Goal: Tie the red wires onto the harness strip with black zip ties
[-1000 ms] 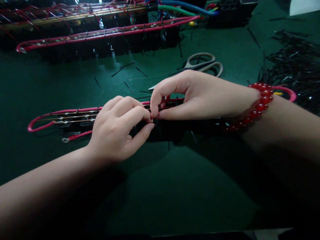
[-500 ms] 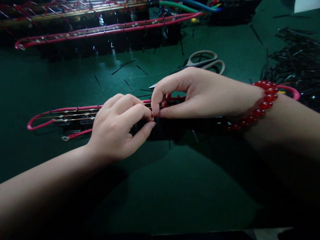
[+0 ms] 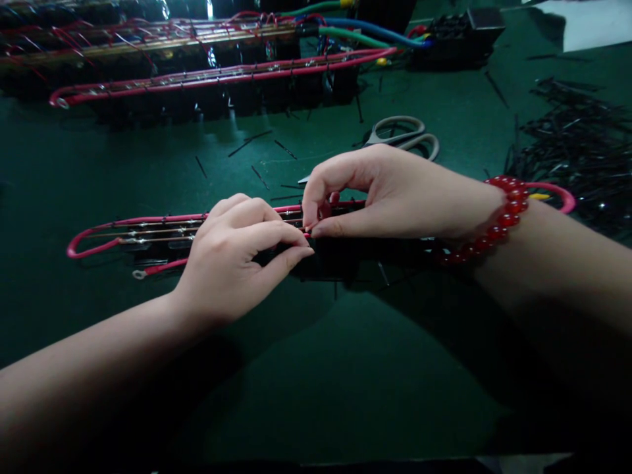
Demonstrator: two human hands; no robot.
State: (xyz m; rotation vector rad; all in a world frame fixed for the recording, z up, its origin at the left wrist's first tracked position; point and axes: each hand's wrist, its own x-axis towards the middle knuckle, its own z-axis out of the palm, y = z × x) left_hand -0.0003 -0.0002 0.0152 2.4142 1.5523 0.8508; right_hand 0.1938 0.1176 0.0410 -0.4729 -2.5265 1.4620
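A long, low black assembly with copper strips (image 3: 158,232) lies on the green table, edged by red cable (image 3: 143,220) fastened with small black ties. At its left front, a short red cable end carries a metal ring terminal (image 3: 139,274). My left hand (image 3: 237,260) curls over the assembly's middle, thumb and index finger closed around the front red cable. My right hand (image 3: 370,197) meets it fingertip to fingertip, index finger and thumb pinched at the same spot. Whatever small piece the right fingertips grip is hidden. Both hands cover the assembly's middle.
Scissors with beige handles (image 3: 399,131) lie just behind my right hand. Cut black strips (image 3: 259,176) are scattered nearby, and a heap of black strips (image 3: 577,151) sits at right. Similar wired assemblies (image 3: 222,72) stand at the back. White paper (image 3: 597,26) lies far right.
The whole view has shifted slightly, so things sit a little lower. My left fingertips have parted slightly from the right ones, and a bit of red shows between them.
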